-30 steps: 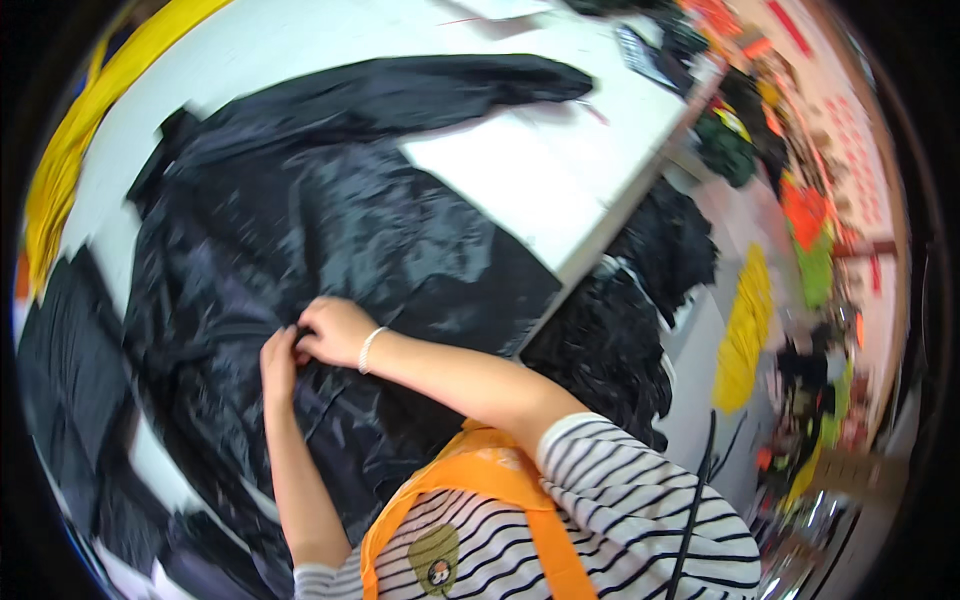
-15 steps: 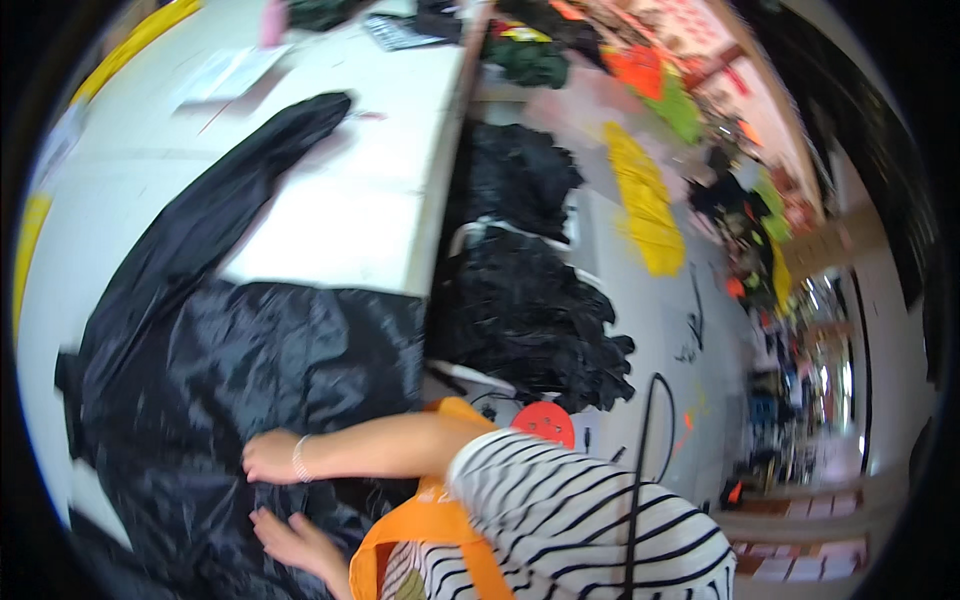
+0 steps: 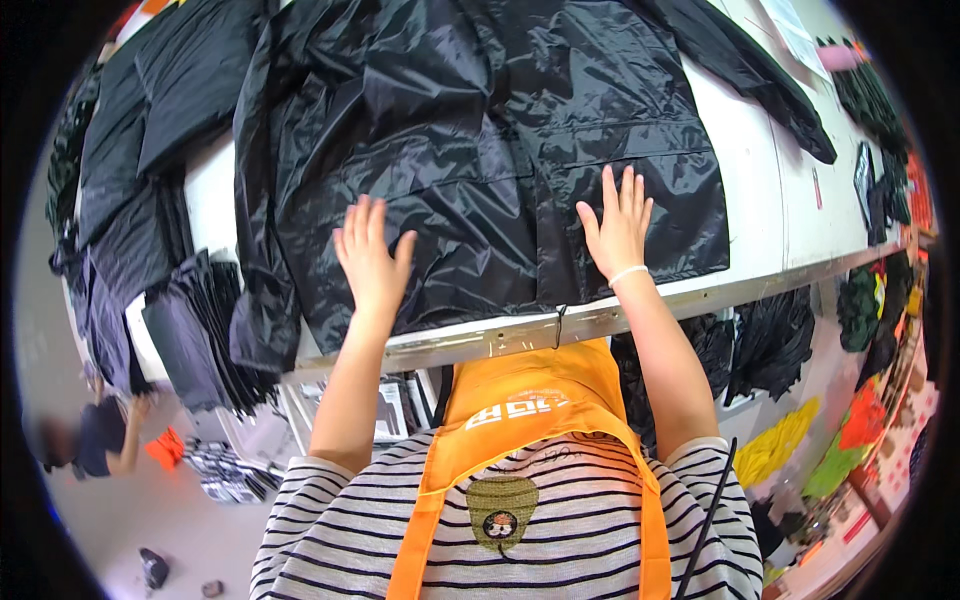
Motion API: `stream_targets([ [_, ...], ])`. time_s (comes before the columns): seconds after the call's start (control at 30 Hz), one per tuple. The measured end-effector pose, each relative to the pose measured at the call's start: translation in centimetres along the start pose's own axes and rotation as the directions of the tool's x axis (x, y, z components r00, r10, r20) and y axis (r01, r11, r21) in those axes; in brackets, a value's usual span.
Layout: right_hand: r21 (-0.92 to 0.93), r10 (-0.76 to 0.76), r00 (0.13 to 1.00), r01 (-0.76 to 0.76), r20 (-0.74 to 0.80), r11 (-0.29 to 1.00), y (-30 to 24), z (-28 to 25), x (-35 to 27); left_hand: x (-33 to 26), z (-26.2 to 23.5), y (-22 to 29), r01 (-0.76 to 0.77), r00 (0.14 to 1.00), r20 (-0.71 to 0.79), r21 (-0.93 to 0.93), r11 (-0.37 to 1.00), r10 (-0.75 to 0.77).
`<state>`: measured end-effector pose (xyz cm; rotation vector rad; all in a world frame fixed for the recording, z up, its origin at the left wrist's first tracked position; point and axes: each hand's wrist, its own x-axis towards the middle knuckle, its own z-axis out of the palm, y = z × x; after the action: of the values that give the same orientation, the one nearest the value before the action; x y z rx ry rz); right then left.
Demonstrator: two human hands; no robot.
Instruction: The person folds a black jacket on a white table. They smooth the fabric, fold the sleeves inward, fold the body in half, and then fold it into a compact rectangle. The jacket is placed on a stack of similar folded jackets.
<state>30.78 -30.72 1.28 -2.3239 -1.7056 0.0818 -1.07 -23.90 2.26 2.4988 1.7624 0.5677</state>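
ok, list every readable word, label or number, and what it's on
Orange apron: white lettering across the bib; I won't copy it out.
Striped shirt: small dark script by the apron's neckline, too small to read.
Pale panel, far right: red marks, too blurred.
Black garment: none I can make out.

The head camera, the left one of a side-by-side pair, sits above the person's striped shirt [image 3: 330,530] and orange apron [image 3: 540,390], facing steeply down and forward across the worktop [image 3: 765,205]. The shirt is nearest, filling the bottom; the worktop's near edge crosses mid-picture, slanting up to the right. Left hand [image 3: 371,265] and right hand [image 3: 618,232] appear from above, close beyond that edge. The fisheye reaches wide, taking in floor [image 3: 230,540] at lower left, and a dark round border rings the view.
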Motion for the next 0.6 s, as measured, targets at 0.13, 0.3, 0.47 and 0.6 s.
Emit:
stream_targets([
  [0.13,0.365,-0.146,0.988,0.119,0.048,0.923,-3.3,-3.0,-4.9,-5.8,-4.3,6.7,0.636,0.612,0.752,-0.283,0.718,-0.246],
  [0.3,0.35,-0.191,0.963,0.115,0.191,0.93,-4.5,-2.7,-8.0,-10.5,-2.2,13.3,0.872,0.337,0.928,-0.372,-0.319,-0.16],
  [0.47,0.469,-0.28,0.947,0.178,0.156,0.865,-1.9,-3.1,-7.7,-9.2,0.9,15.9,0.837,0.293,0.914,-0.387,-0.388,-0.28],
  [0.6,0.547,-0.282,0.944,0.147,0.171,0.824,-0.5,-2.7,-7.7,-8.6,2.6,17.1,0.795,0.261,0.92,-0.377,-0.476,-0.293],
])
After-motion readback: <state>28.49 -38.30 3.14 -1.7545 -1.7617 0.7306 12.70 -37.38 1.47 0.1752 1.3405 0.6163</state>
